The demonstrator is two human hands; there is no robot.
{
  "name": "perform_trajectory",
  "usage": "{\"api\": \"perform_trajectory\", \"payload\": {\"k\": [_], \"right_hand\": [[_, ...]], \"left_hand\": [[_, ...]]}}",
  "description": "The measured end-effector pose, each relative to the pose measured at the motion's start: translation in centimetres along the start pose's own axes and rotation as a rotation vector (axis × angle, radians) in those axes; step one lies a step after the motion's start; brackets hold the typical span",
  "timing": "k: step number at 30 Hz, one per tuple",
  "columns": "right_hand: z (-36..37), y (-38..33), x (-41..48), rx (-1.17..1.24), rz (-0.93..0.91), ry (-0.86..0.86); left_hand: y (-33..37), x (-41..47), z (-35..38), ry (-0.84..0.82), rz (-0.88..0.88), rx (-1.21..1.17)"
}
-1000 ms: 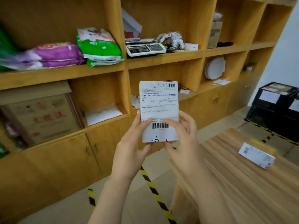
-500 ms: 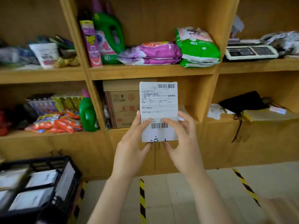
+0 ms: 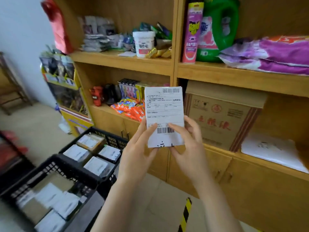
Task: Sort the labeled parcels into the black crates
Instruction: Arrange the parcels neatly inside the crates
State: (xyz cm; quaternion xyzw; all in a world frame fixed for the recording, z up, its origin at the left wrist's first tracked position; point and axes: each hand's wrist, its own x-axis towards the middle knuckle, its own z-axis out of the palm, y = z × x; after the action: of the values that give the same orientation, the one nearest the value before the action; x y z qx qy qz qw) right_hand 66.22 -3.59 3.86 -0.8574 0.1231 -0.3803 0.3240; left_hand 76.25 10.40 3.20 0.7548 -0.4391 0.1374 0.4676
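Observation:
I hold a small parcel [image 3: 164, 111] upright in front of me, its white shipping label with two barcodes facing the camera. My left hand [image 3: 138, 153] grips its lower left edge, thumb on the label. My right hand [image 3: 189, 146] grips the lower right edge, thumb beside the lower barcode. Two black crates sit on the floor at the lower left: a farther crate [image 3: 108, 139] and a nearer crate [image 3: 55, 166]. Both hold several labeled parcels lying flat.
A wooden shelf unit [image 3: 173, 69] fills the background, stocked with detergent bottles, a spray can, snack packets and a brown carton [image 3: 222, 121]. A yellow display rack [image 3: 66, 97] stands left of it. Black-and-yellow tape [image 3: 185, 213] marks the floor.
The view has swung left along the shelves; the table and right-hand crates are gone and two crates now show at lower left. Both hands keep the same grip on the parcel.

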Motion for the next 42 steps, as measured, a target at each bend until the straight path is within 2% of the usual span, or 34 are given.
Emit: {"api": "perform_trajectory", "payload": {"k": [7, 12, 18, 29, 34, 42], "right_hand": [[6.7, 2.1, 8.4, 0.142, -0.122, -0.271], [11.6, 2.5, 10.3, 0.286, -0.145, -0.474], [17.1, 2.0, 11.9, 0.322, -0.196, -0.652], [30.7, -0.3, 18.1, 0.315, -0.242, -0.741], [36.5, -1.2, 21.0, 0.304, -0.224, -0.768], [44.2, 1.6, 23.9, 0.255, -0.168, -0.867]], "left_hand": [[-5.1, 2.7, -0.5, 0.164, -0.235, 0.208], [-7.2, 1.8, -1.3, 0.295, -0.389, 0.299], [-10.7, 0.9, -3.3, 0.351, -0.500, 0.375], [-23.3, 4.3, -9.1, 0.375, -0.577, 0.443], [-29.3, 6.6, -11.5, 0.330, -0.596, 0.485], [-37.1, 8.4, -10.4, 0.309, -0.701, 0.501]]}}
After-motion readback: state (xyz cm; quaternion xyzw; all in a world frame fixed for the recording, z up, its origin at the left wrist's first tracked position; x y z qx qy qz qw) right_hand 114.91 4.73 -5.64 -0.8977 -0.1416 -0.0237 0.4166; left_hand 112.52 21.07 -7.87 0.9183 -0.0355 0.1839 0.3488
